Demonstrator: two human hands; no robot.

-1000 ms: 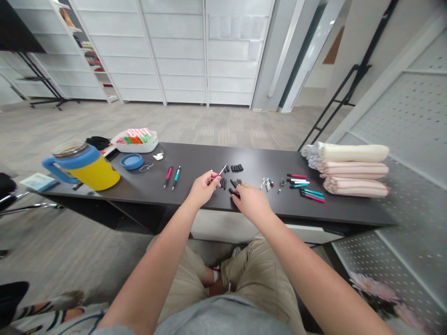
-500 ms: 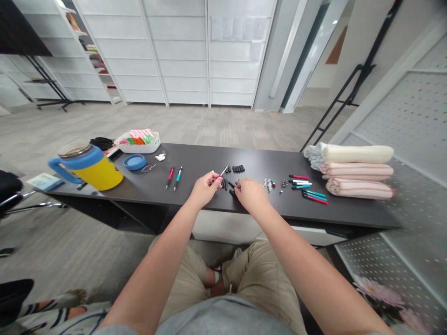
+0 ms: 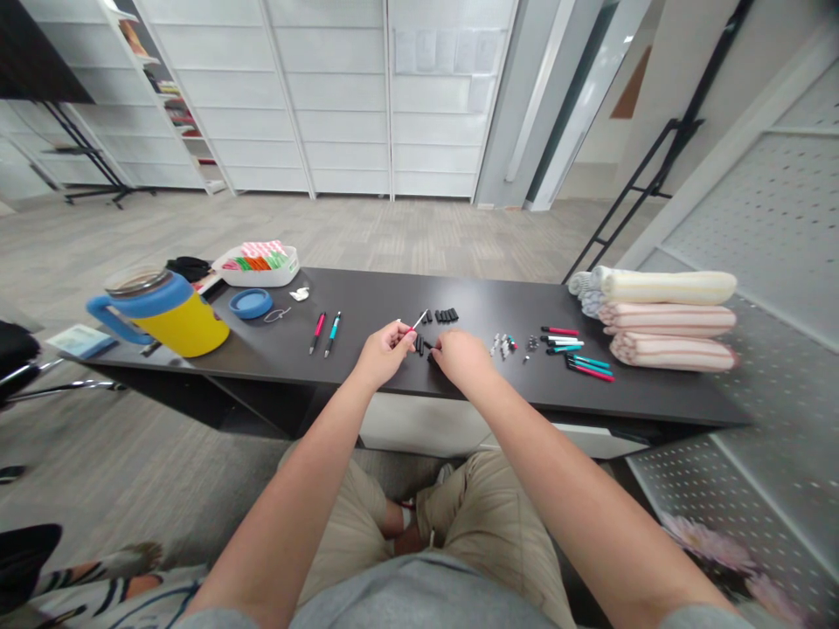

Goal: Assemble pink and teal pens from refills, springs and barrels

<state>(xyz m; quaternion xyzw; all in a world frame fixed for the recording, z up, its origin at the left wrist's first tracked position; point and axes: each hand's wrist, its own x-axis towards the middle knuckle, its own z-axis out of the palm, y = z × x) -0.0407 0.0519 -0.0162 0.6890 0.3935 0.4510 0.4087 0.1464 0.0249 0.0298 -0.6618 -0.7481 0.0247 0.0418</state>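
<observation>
My left hand (image 3: 382,354) is closed in a pinch over the middle of the desk. It holds a slim pale pen refill (image 3: 420,320), which points up and right, with a bit of red at the fingertips. My right hand (image 3: 462,356) is bent over the desk beside it, its fingers closed on a small black pen grip (image 3: 429,346). Other black grips (image 3: 420,343) lie between the two hands, partly hidden by the fingers. Beyond them is a row of black pen grips (image 3: 447,314).
Small metallic pen parts (image 3: 504,346) and coloured pen barrels (image 3: 590,365) lie to the right, before rolled towels (image 3: 669,319). Two whole pens (image 3: 333,334) lie left, near a blue lid (image 3: 250,303), a yellow mug (image 3: 187,319) and a white basket (image 3: 266,278).
My right hand has shifted a little left, closer to my left hand, bringing the black pen grip with it. My left hand keeps its hold on the refill, almost still.
</observation>
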